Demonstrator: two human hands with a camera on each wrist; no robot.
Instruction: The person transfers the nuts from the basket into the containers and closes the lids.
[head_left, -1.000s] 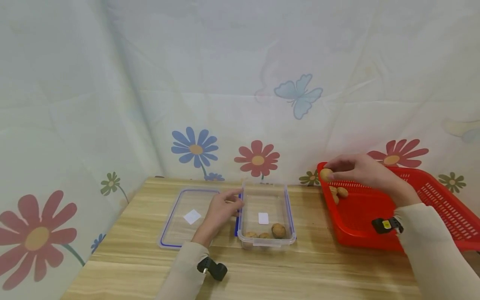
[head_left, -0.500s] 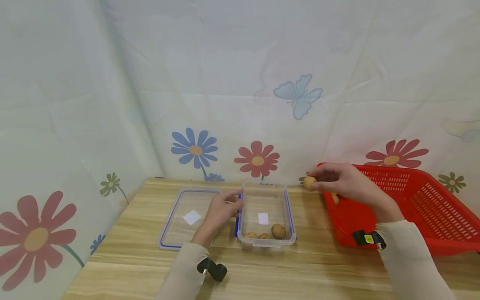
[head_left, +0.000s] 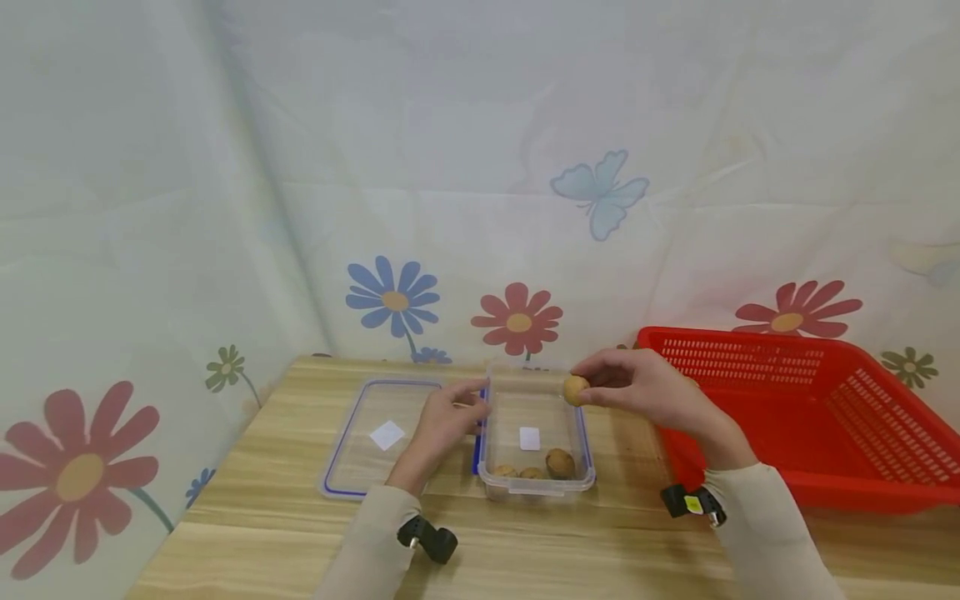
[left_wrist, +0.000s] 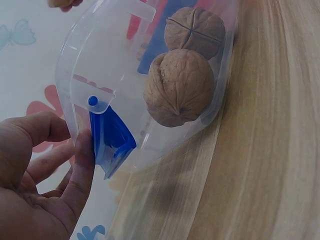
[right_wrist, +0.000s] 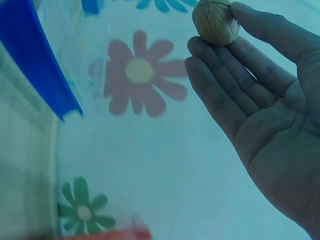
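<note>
My right hand [head_left: 648, 392] pinches a walnut [head_left: 575, 389] between thumb and fingertips, over the right side of a clear plastic box [head_left: 525, 406]. In the right wrist view the walnut [right_wrist: 216, 22] sits at the fingertips, the palm turned toward the camera. The lidless box stands on the table with three walnuts [head_left: 559, 463] visible at its near end. My left hand [head_left: 442, 423] holds the box's left side at the rim. In the left wrist view its thumb and fingers [left_wrist: 82, 165] grip the wall beside a blue latch [left_wrist: 112, 140].
A clear lid [head_left: 352, 433] with a blue seal lies left of the box. At the right stands a red slotted basket [head_left: 787, 479]; the right forearm crosses in front of its left side. A flowered cloth [head_left: 450, 208] hangs behind the wooden table [head_left: 247, 508].
My right hand has carried the walnut left from the red basket to the box's right side. My left hand stays at the box's left rim.
</note>
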